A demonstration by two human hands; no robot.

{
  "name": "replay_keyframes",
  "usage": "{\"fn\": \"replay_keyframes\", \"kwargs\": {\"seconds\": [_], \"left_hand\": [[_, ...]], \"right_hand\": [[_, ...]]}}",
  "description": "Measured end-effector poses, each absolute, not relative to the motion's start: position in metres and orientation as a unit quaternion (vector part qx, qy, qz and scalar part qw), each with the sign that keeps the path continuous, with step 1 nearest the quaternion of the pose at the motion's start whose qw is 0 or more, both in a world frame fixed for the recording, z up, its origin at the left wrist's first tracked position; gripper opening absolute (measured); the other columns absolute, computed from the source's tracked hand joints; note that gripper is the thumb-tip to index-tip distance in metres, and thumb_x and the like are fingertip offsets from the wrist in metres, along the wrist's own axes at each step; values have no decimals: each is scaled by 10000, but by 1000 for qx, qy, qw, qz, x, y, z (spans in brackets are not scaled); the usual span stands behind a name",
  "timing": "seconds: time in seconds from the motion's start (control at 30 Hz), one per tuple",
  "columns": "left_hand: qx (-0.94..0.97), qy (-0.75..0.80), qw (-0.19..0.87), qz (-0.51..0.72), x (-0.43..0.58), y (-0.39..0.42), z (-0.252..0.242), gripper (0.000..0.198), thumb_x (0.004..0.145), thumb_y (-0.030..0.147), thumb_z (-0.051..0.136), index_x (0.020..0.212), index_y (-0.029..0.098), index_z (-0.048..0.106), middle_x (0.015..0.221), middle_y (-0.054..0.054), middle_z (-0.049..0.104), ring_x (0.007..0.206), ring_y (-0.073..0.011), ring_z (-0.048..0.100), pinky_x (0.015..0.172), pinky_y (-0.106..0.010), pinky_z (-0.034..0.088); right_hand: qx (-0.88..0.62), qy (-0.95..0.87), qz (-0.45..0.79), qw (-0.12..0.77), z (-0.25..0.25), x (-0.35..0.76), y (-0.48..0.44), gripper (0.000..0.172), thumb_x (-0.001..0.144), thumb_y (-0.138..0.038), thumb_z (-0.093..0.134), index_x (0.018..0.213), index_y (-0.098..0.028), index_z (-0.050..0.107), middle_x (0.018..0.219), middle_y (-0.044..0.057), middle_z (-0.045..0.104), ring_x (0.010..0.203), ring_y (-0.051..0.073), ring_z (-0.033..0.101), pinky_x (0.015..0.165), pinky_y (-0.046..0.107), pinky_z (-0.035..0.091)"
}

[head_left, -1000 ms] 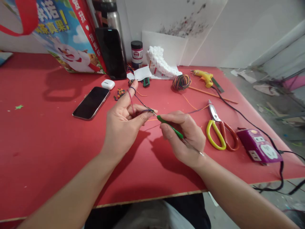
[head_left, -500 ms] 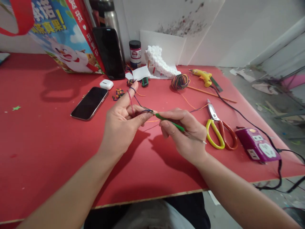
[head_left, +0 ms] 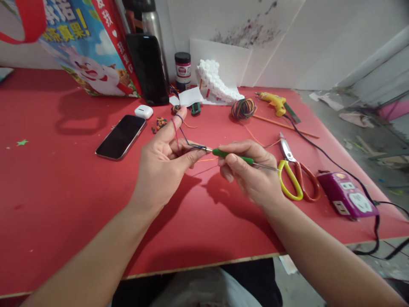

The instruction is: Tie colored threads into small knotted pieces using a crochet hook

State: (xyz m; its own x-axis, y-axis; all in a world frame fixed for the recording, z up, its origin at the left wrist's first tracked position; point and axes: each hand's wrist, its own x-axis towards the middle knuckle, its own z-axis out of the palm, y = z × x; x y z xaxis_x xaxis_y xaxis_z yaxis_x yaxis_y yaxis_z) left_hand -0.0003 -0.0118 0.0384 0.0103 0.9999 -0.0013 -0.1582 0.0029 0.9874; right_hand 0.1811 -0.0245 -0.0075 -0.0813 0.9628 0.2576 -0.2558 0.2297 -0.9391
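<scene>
My left hand (head_left: 164, 160) pinches dark yarn (head_left: 195, 147) between thumb and fingers, with a strand looped around its raised index finger. A pinkish-red strand also runs down from that finger. My right hand (head_left: 252, 166) grips the green handle of a crochet hook (head_left: 234, 156) like a pen. The hook's metal tip reaches the yarn at my left fingertips; whether it passes through a loop is too small to tell. Beyond my right hand lies a multicoloured yarn ball (head_left: 243, 109), and an orange strand trails from it towards my hands.
Scissors (head_left: 295, 175) and a purple power block (head_left: 348, 195) with a black cable lie at right. Behind are a yellow glue gun (head_left: 273, 102), a wooden stick (head_left: 287, 126) and a white knobbly piece (head_left: 215, 81). To the left lie a phone (head_left: 121, 137) and an earbud case (head_left: 143, 111).
My right hand has shifted slightly right and turned, drawing the crochet hook back a little, so more of its metal shaft shows. My left hand stays nearly still. The view has moved slightly.
</scene>
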Motion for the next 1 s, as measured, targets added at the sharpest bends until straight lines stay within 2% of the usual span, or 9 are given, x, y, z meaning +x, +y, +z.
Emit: {"fn": "replay_keyframes", "kwargs": {"seconds": [0.23, 0.37, 0.5, 0.63, 0.7, 0.9, 1.0], "left_hand": [[463, 462, 565, 502, 0, -10, 38, 815, 674, 154, 918, 1440, 283, 671, 669, 37, 664, 609, -132, 586, 602, -256, 519], [453, 468, 581, 489, 2, -10, 35, 833, 640, 114, 916, 1424, 268, 678, 669, 38, 666, 651, -141, 628, 640, -245, 539], [475, 469, 579, 468, 4, -12, 35, 751, 629, 73, 905, 1342, 234, 734, 660, 30, 685, 692, -165, 647, 693, -273, 558], [518, 465, 576, 427, 5, -12, 34, 591, 713, 121, 871, 1285, 217, 761, 728, -4, 740, 760, -187, 685, 787, -309, 575], [540, 459, 581, 400, 3, -12, 32, 534, 778, 154, 829, 1303, 212, 751, 748, -16, 744, 754, -184, 687, 768, -304, 569], [647, 430, 561, 284, -3, -9, 25, 582, 904, 136, 641, 1483, 193, 618, 843, -24, 734, 788, -167, 698, 669, -251, 534], [657, 402, 583, 257, -4, -10, 27, 589, 936, 124, 573, 1523, 173, 569, 886, -40, 749, 801, -163, 712, 653, -239, 538]], "right_hand": [[-364, -561, 490, 559, 7, 195, -18, 185, 842, -378, 864, 940, -228, 819, 706, -1, 713, 524, 120, 587, 505, 305, 512], [-375, -589, 475, 536, 19, 204, -16, 150, 826, -342, 877, 885, -215, 824, 666, -1, 695, 494, 110, 576, 489, 294, 509], [-387, -613, 470, 504, 27, 214, -16, 120, 812, -310, 877, 853, -208, 829, 660, 0, 688, 492, 103, 561, 455, 273, 471], [-405, -635, 472, 459, 32, 223, -16, 97, 828, -304, 850, 849, -212, 827, 666, -1, 685, 505, 99, 553, 461, 265, 449], [-418, -646, 472, 431, 34, 226, -16, 99, 836, -311, 840, 846, -214, 825, 667, 2, 683, 509, 100, 544, 462, 264, 435], [-455, -650, 489, 362, 43, 233, -18, 102, 828, -298, 818, 843, -197, 818, 699, 17, 695, 544, 108, 533, 490, 268, 424], [-454, -638, 517, 345, 45, 235, -18, 100, 812, -274, 829, 844, -180, 817, 683, 12, 689, 523, 96, 524, 487, 260, 420]]}}
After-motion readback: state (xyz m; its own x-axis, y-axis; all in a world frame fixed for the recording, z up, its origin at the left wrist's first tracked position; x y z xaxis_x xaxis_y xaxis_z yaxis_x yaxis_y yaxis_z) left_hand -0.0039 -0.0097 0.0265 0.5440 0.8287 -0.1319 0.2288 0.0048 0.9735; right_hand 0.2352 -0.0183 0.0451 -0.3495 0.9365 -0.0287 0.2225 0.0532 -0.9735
